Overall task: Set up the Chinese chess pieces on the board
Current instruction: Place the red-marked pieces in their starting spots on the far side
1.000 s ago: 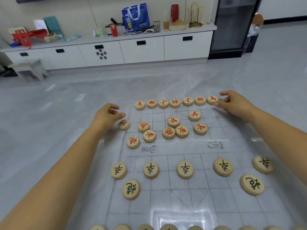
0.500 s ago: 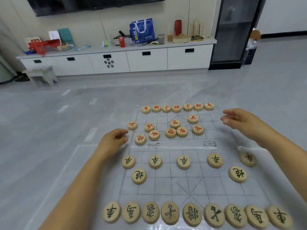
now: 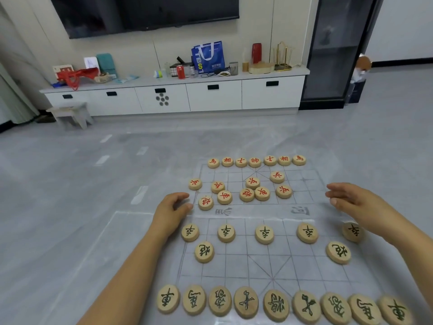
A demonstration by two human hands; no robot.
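We find the board (image 3: 257, 261), a thin clear grid sheet, flat on the grey floor (image 3: 70, 184), long axis running away from us, carrying round wooden pieces (image 3: 264, 234): black-lettered near, red far. Our left hand (image 3: 172, 211) and right hand (image 3: 349, 200) hover at its side edges, fingers loose, holding nothing.

Behind your play area you had a long white cabinet (image 3: 214, 96) against the wall, with a blue bag (image 3: 208, 57), a red can (image 3: 181, 72) and a red vase (image 3: 256, 53) on top. A dark TV (image 3: 145, 14) hung above it. A small stool (image 3: 71, 113) stood on the grey floor (image 3: 70, 184) at the left.
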